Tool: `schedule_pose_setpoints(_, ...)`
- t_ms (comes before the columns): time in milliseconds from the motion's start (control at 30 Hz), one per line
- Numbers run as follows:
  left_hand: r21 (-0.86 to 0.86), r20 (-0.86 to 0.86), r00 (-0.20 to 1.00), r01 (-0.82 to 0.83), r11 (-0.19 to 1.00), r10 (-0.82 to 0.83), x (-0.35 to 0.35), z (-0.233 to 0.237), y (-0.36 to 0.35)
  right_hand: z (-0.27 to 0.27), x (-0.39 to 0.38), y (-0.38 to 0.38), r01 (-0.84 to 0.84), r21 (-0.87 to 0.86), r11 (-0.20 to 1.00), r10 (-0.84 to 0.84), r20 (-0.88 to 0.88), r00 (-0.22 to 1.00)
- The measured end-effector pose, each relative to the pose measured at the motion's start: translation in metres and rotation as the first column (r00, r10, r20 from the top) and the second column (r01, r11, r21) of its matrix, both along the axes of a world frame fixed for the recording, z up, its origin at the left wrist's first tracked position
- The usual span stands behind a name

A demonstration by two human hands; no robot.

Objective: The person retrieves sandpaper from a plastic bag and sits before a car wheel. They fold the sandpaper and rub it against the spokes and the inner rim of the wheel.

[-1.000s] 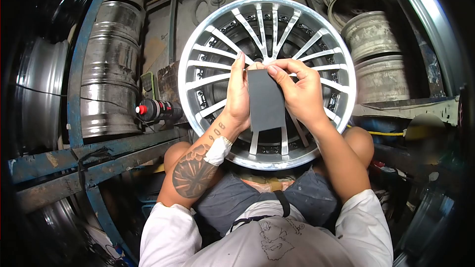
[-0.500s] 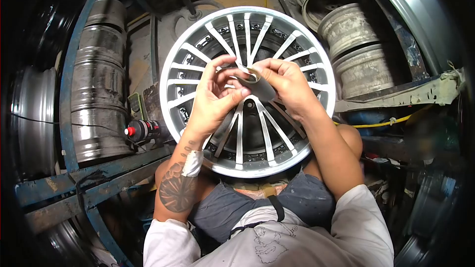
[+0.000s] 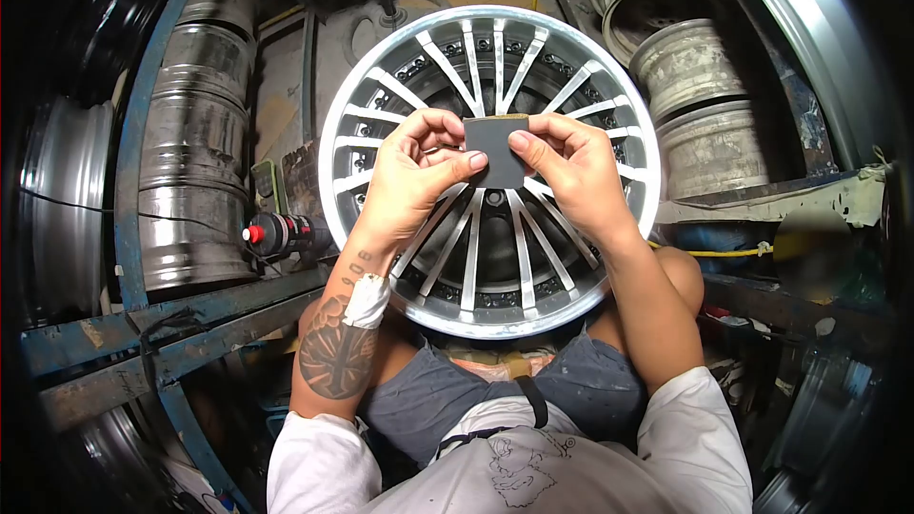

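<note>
Between both hands is a small dark grey square of sandpaper (image 3: 499, 154), folded, its flat face turned up toward me. My left hand (image 3: 419, 167) pinches its left edge between thumb and fingers. On the other side, my right hand (image 3: 574, 167) grips the right edge, thumb on top. Beneath the hands lies a large multi-spoke alloy wheel (image 3: 491, 331), with bright silver spokes and a dark interior. The sandpaper is held above the wheel's centre and hides part of it.
Stacked metal rims (image 3: 195, 143) stand on the left behind a blue metal frame (image 3: 152, 114). More worn rims (image 3: 700, 76) are piled on the right. A dark bottle with a red cap (image 3: 271, 233) lies left of the wheel. A yellow hose (image 3: 709, 252) runs on the right.
The sandpaper was curled between my fingers; now it is folded flat into a square. Both hands have turned to hold it by opposite edges. The view has shifted slightly.
</note>
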State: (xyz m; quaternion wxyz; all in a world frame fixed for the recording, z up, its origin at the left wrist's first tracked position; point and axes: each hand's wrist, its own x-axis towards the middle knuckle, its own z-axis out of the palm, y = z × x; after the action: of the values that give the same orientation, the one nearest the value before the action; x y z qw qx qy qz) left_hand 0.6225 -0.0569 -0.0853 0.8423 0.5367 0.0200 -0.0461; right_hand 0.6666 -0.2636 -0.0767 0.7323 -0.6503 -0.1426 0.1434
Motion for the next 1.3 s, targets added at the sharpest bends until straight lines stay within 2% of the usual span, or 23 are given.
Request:
schedule_pose_setpoints(267, 0.05, -0.048, 0.999, -0.012, 0.999, 0.014, -0.001, 0.008, -0.001, -0.006, 0.002, 0.001, 0.034, -0.001, 0.999, -0.034, -0.011, 0.999)
schedule_pose_setpoints(367, 0.062, -0.06, 0.998, -0.019, 0.998, 0.023, -0.002, 0.003, -0.001, -0.004, -0.003, 0.007, 0.1, 0.008, 0.995, -0.1, 0.039, 0.994)
schedule_pose_setpoints(467, 0.025, -0.048, 0.998, -0.046, 0.999, 0.047, -0.003, 0.001, 0.0, 0.008, -0.001, 0.005, -0.046, -0.027, 0.999, 0.043, -0.077, 0.996)
schedule_pose_setpoints(567, 0.014, -0.03, 0.998, -0.054, 0.998, 0.054, -0.005, 0.003, -0.001, 0.0, 0.0, -0.001, -0.09, -0.116, 0.989, 0.086, -0.033, 0.996)
schedule_pose_setpoints(633, 0.016, 0.002, 0.997, -0.082, 0.996, 0.082, -0.007, 0.009, -0.008, 0.001, -0.004, 0.002, 0.031, -0.181, 0.983, -0.015, 0.086, 0.996)
schedule_pose_setpoints(667, 0.069, 0.062, 0.989, -0.136, 0.988, 0.132, -0.007, 0.011, -0.012, 0.001, -0.006, 0.005, 0.093, -0.206, 0.974, -0.063, 0.146, 0.987)
schedule_pose_setpoints(733, 0.164, 0.188, 0.958, -0.248, 0.955, 0.217, -0.006, 0.013, -0.02, -0.003, -0.007, 0.006, 0.13, -0.297, 0.946, 0.008, 0.422, 0.906)
schedule_pose_setpoints(767, 0.204, 0.177, 0.973, -0.184, 0.962, 0.148, -0.005, 0.009, -0.016, -0.004, -0.007, 0.007, 0.159, -0.336, 0.928, 0.055, 0.547, 0.835)
schedule_pose_setpoints(833, 0.28, 0.146, 0.989, -0.053, 0.959, 0.012, -0.005, 0.0, -0.005, -0.005, -0.01, 0.01, 0.074, -0.417, 0.906, 0.159, 0.496, 0.854)
schedule_pose_setpoints(900, 0.315, 0.16, 0.984, -0.121, 0.941, 0.073, -0.006, 0.001, -0.007, -0.002, -0.013, 0.013, -0.021, -0.426, 0.905, 0.214, 0.411, 0.886)
schedule_pose_setpoints(933, 0.328, 0.173, 0.981, -0.145, 0.933, 0.092, -0.006, 0.0, -0.007, 0.003, -0.014, 0.013, -0.119, -0.388, 0.914, 0.208, 0.196, 0.958)
schedule_pose_setpoints(1033, 0.342, 0.19, 0.972, -0.196, 0.919, 0.137, -0.006, -0.002, -0.01, -0.002, -0.016, 0.012, -0.15, -0.26, 0.954, 0.183, 0.107, 0.977)
schedule_pose_setpoints(1133, 0.36, 0.207, 0.966, -0.223, 0.906, 0.156, -0.005, -0.012, -0.015, -0.003, -0.021, 0.016, 0.01, -0.387, 0.922, 0.131, 0.336, 0.933)
schedule_pose_setpoints(1233, 0.442, 0.266, 0.951, -0.265, 0.857, 0.157, -0.001, -0.02, -0.018, -0.013, -0.019, 0.02, 0.238, -0.384, 0.892, 0.07, 0.638, 0.767)
schedule_pose_setpoints(1300, 0.473, 0.291, 0.942, -0.292, 0.831, 0.166, 0.001, -0.018, -0.023, -0.018, -0.019, 0.019, 0.343, -0.396, 0.852, 0.074, 0.739, 0.669)
